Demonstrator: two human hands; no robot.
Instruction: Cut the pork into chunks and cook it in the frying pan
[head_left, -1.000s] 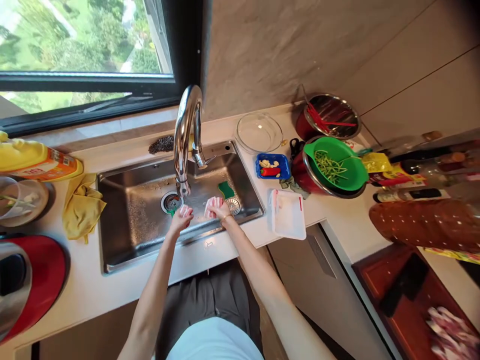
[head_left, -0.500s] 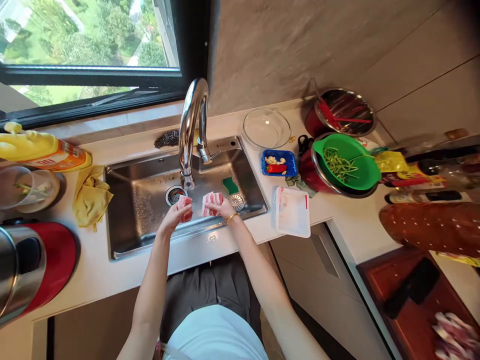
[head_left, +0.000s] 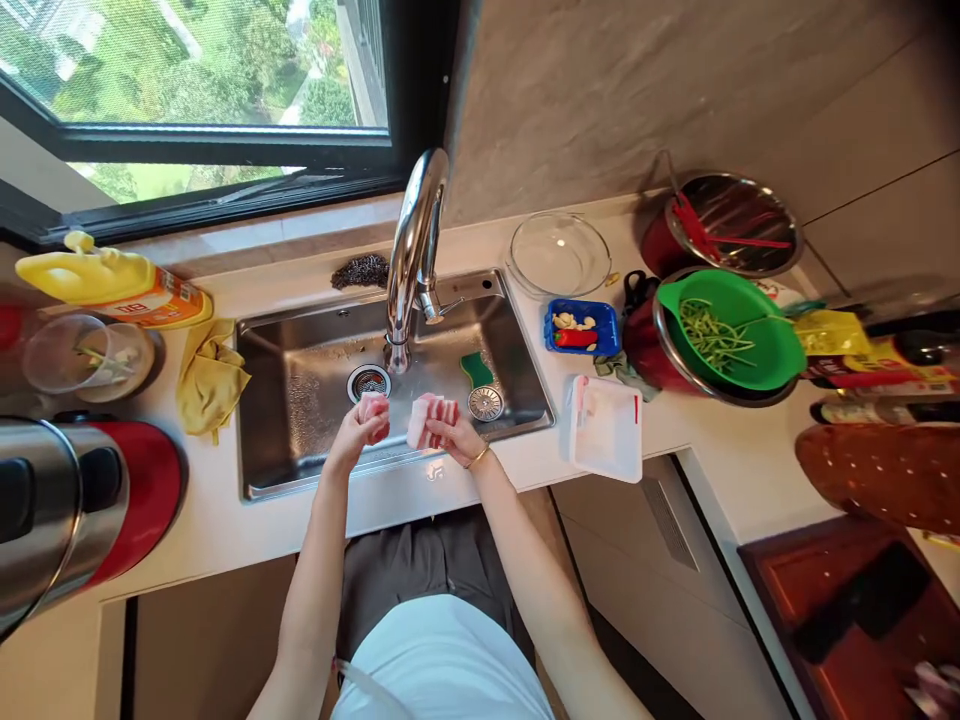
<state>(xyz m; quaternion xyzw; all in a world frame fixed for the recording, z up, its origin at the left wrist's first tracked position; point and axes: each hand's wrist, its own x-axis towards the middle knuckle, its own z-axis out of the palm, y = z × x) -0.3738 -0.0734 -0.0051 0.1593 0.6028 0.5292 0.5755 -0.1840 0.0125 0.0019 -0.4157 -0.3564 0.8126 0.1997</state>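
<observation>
My left hand [head_left: 351, 440] is closed around a piece of raw pork belly [head_left: 374, 404], pink with white fat, over the front part of the steel sink [head_left: 292, 430]. My right hand [head_left: 457, 440] grips a second, striped piece of raw pork belly [head_left: 421, 420], its pale side turned leftward. A small gap separates the two pieces. Behind them stands the tall chrome faucet [head_left: 409, 250], its spout above the drain strainer [head_left: 368, 384]; I see no water running. Right of my right hand, a green sponge [head_left: 475, 369] lies in the sink beside a round metal drain cover [head_left: 485, 403].
Right of the sink are a white plastic tray [head_left: 607, 430], a blue tray [head_left: 551, 340] with garlic and red pepper, a glass bowl [head_left: 559, 255], and a green colander [head_left: 780, 350] of green beans. A yellow cloth [head_left: 210, 380] and yellow jug [head_left: 112, 285] stand left.
The view has swung a little left. Both hands sit slightly further left over the sink, and the right hand has turned its piece of pork belly. Both pieces stay held.
</observation>
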